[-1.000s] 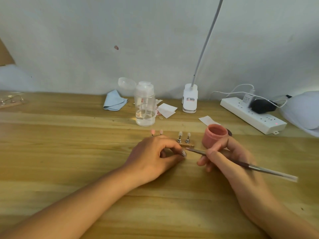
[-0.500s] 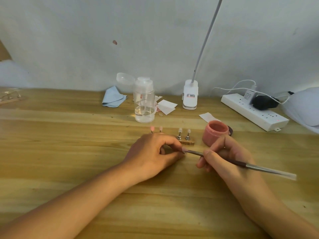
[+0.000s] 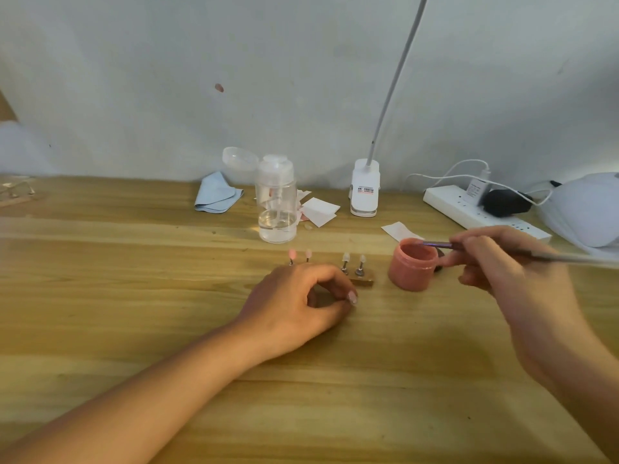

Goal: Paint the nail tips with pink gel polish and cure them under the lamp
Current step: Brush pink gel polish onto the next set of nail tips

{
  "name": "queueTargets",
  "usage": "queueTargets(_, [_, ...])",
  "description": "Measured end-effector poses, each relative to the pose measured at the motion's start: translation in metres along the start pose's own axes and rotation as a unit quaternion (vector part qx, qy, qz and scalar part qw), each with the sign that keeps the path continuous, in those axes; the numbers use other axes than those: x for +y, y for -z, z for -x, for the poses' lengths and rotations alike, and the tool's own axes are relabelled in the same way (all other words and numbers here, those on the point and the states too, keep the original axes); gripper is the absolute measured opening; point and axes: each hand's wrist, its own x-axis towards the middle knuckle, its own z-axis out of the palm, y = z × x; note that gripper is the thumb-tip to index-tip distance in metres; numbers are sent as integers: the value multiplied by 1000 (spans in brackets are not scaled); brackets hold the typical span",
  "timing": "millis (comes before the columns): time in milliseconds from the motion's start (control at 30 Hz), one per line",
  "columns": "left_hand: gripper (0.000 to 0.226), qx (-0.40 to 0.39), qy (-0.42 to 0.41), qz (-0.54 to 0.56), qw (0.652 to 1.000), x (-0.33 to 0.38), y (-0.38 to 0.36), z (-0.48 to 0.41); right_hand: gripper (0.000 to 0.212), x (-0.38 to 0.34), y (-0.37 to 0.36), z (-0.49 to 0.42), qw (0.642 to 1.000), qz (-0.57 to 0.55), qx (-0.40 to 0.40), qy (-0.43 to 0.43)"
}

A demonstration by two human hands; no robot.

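Note:
A small wooden holder (image 3: pixel 363 281) stands on the table with two pink-coated nail tips (image 3: pixel 292 254) on pins at its left and two clear nail tips (image 3: pixel 353 259) at its right. My left hand (image 3: pixel 301 303) rests on the table in front of it, fingers curled, thumb and forefinger pinching a pale pink nail tip (image 3: pixel 352 298). An open pink gel jar (image 3: pixel 413 267) sits just right of the holder. My right hand (image 3: pixel 502 262) grips a thin brush (image 3: pixel 438 244), whose bristle end lies over the jar's rim.
A white dome curing lamp (image 3: pixel 586 209) sits at the far right beside a power strip (image 3: pixel 469 211). Behind the holder are a clear pump bottle (image 3: pixel 277 202), a blue cloth (image 3: pixel 217 194), white pads (image 3: pixel 320 211) and a clip lamp base (image 3: pixel 365 190). Another holder (image 3: pixel 16 192) lies far left.
My right hand has lifted the brush away from the tip held in my left hand and carried it up and right to the pink jar. My left hand has stayed put.

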Motion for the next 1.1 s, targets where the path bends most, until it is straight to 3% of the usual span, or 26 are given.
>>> queueTargets(100, [16,9,-6,-3,1000,-1,1,0,1,4,0,-20,994,110,-4,-26])
queueTargets(267, [20,18,-11,-10,1000,1,1,1,8,10,-8,-34,976,210,-41,-50])
queueTargets(367, [17,18,-10,-12,1000,1,1,1,7,12,-8,-31,985,170,-4,-36])
queueTargets(467, [16,19,-4,-3,1000,1,2,0,14,6,-9,-10,999,9,32,-19])
queueTargets(567, [17,16,-2,1,1000,2,1,0,15,2,-14,21,985,-155,-64,-48])
queueTargets(700, [23,19,8,-4,1000,4,1,2,10,10,-21,45,982,-102,-155,-42])
queueTargets(1100, [13,24,16,2,1000,-2,0,-1,12,17,-25,46,983,-18,-182,6])
